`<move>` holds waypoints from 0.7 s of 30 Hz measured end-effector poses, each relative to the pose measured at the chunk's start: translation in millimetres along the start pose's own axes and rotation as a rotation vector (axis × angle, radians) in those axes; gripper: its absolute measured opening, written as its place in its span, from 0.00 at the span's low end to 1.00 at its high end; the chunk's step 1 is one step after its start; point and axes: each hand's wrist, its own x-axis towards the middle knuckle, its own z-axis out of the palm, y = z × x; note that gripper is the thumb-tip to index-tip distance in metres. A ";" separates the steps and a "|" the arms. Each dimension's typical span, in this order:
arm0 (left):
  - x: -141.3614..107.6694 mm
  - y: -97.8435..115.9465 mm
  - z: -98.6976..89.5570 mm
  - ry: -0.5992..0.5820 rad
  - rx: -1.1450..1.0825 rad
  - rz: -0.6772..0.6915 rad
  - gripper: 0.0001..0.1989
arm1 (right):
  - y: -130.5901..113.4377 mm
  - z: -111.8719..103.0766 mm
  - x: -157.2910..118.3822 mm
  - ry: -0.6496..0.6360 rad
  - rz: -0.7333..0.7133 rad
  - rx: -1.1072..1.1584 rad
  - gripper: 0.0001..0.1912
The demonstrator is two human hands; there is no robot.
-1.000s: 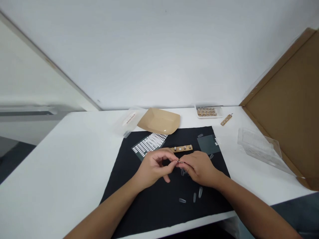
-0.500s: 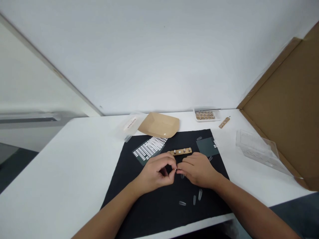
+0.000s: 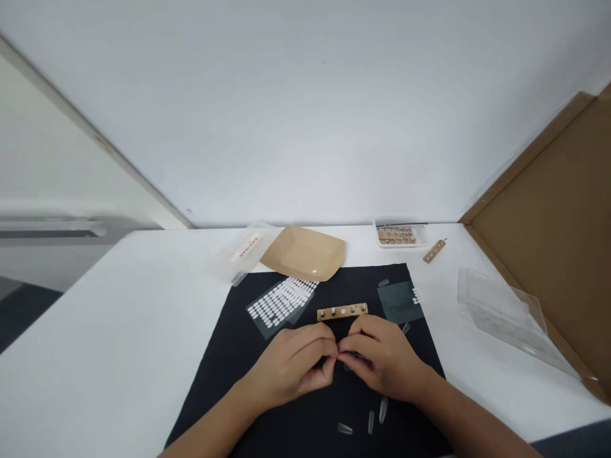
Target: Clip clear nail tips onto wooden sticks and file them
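Note:
My left hand (image 3: 296,362) and my right hand (image 3: 382,356) meet over the black cloth (image 3: 281,426), fingertips pinched together. Whatever lies between those fingertips is too small and covered to make out. Just beyond them is a wooden strip (image 3: 342,312) bearing several small metal pegs and a white dot. Clear false nail tips lie on the cloth, among them one (image 3: 344,429) below my hands and another (image 3: 383,410) nearer my right wrist. To the left, a sheet of white oval stickers (image 3: 277,310) rests partly under the tray's edge.
A brown paper tray (image 3: 305,251) sits behind the cloth, next to a clear plastic bag (image 3: 245,251). At the back right are a white box of studded strips (image 3: 401,236) and a loose strip (image 3: 434,250). A clear plastic case (image 3: 510,315) stands by the cardboard wall (image 3: 554,222).
The view has tilted, so everything sits lower in the picture. My fingertips have drawn closer together, covering the tiny dark item that showed between them.

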 end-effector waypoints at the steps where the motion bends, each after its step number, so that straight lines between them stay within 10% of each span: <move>1: 0.3 -0.7 -0.7 -0.012 0.007 0.011 0.10 | 0.7 0.1 0.0 -0.005 0.022 0.017 0.03; 21: -2.3 -21.7 11.9 0.054 0.110 -0.334 0.19 | 21.7 -3.7 8.1 0.278 0.436 0.132 0.06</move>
